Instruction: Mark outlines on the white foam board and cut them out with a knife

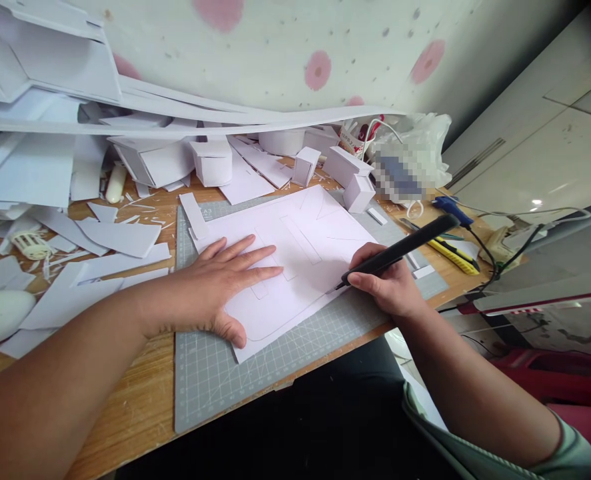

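A white foam board sheet [305,287] with thin drawn outlines lies on a grey cutting mat [210,380]. My left hand [235,273] rests flat on the sheet's left part, palm down with fingers spread. In my right hand [388,283] is a black craft knife [405,247], its handle leaning up to the right. The knife's tip meets the sheet near its front right edge, along a line. A narrow white strip [192,215] lies at the sheet's left corner.
White offcuts [120,237] crowd the left of the wooden table [140,400]. Small white box models [212,160] stand along the back. A yellow utility knife [455,257], a blue glue gun [452,207] with cables, and a plastic bag [430,147] are at the right.
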